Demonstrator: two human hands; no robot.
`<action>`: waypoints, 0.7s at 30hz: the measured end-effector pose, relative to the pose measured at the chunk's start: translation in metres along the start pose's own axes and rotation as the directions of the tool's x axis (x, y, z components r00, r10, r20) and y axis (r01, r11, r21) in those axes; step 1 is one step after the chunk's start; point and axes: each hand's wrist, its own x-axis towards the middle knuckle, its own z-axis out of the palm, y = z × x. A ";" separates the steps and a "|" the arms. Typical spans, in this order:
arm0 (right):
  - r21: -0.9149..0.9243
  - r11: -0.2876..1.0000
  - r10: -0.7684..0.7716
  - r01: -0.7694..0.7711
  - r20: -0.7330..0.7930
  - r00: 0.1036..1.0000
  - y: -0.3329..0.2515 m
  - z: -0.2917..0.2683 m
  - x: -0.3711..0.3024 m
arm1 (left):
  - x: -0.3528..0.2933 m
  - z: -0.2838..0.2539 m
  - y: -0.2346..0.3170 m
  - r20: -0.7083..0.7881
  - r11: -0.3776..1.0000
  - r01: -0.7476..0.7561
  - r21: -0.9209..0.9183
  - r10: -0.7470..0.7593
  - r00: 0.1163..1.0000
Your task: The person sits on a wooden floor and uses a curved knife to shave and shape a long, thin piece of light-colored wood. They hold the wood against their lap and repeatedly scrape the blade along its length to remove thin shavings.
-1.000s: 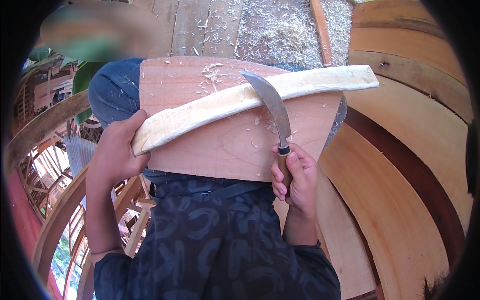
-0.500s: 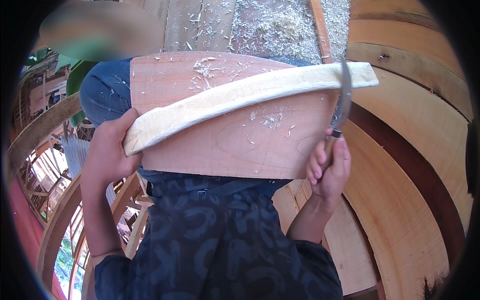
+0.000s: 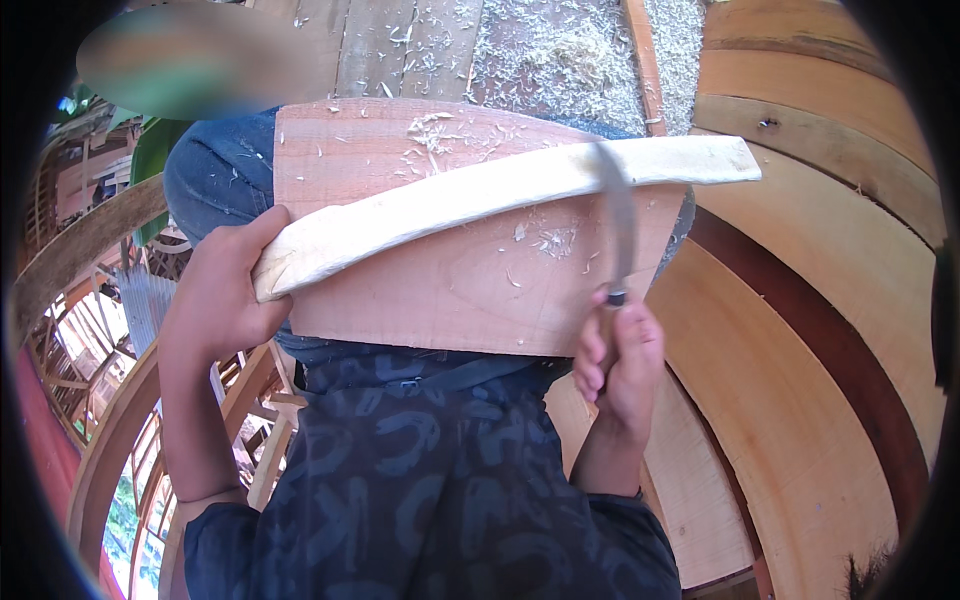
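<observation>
Across my lap lies a flat reddish board (image 3: 430, 290) with wood shavings on it. Over the board runs a long, pale, slightly curved piece of wood (image 3: 470, 192), rising toward the right. My left hand (image 3: 232, 275) is closed round its lower left end. In my right hand (image 3: 625, 355) is a knife (image 3: 622, 225) with a curved blade and a wooden handle, its blade pointing away from me. The blade, a little blurred, crosses over the right part of the pale wood; whether its edge touches the wood I cannot tell.
Shavings (image 3: 570, 60) cover the plank floor beyond my knees, beside a narrow wooden strip (image 3: 643, 60). Wide curved-looking planks (image 3: 790, 390) stand close on my right. On the left is an open wooden framework (image 3: 110, 440). A blurred patch (image 3: 190, 60) hides the far left.
My right hand has moved the knife left along the pale wood, from near its right end toward the middle. The wood and board have shifted slightly right; my left hand keeps its grip.
</observation>
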 end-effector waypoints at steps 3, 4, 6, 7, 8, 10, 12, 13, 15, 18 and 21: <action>0.129 0.958 -0.211 0.258 -0.296 0.931 -0.015 -0.024 0.009 | -0.002 0.000 -0.002 -0.007 1.000 -0.017 0.020 0.017 1.000; 0.087 0.980 -0.156 0.177 -0.209 0.965 -0.016 -0.023 0.007 | 0.000 0.001 -0.003 -0.011 1.000 -0.016 0.009 0.016 1.000; -0.005 1.000 -0.029 0.029 -0.051 0.998 -0.010 -0.008 0.000 | 0.001 0.002 -0.003 -0.006 1.000 -0.028 0.010 0.028 1.000; -0.077 0.995 0.064 -0.060 0.054 0.997 -0.002 0.000 -0.003 | 0.000 0.001 -0.004 -0.001 0.999 -0.037 0.015 0.037 0.999; -0.125 0.991 0.064 -0.055 0.073 0.995 0.002 0.002 -0.003 | -0.001 0.001 -0.004 -0.005 0.999 -0.039 0.013 0.039 0.999; 0.028 0.995 -0.086 0.093 -0.180 0.980 -0.010 -0.009 0.003 | -0.002 0.002 -0.003 -0.028 0.999 -0.040 -0.005 0.040 0.999; 0.195 0.946 -0.197 0.260 -0.292 0.936 -0.018 -0.029 0.007 | -0.003 0.002 -0.004 -0.027 0.999 -0.039 -0.003 0.039 0.999; 0.274 0.899 -0.238 0.343 -0.352 0.905 -0.019 -0.033 0.009 | -0.002 0.001 -0.005 -0.019 0.999 -0.038 0.004 0.038 0.999; 0.138 0.985 -0.088 0.107 -0.138 0.987 -0.009 -0.018 0.000 | 0.001 -0.003 -0.006 0.008 0.999 -0.041 0.005 0.041 0.999; -0.015 0.998 0.062 -0.061 0.052 0.997 0.008 0.002 -0.004 | 0.001 -0.004 -0.003 0.037 0.999 -0.024 -0.036 0.026 0.999; 0.026 0.992 -0.122 0.124 -0.052 0.991 0.014 0.005 0.002 | -0.001 -0.007 -0.001 0.038 0.999 0.013 -0.048 -0.011 0.999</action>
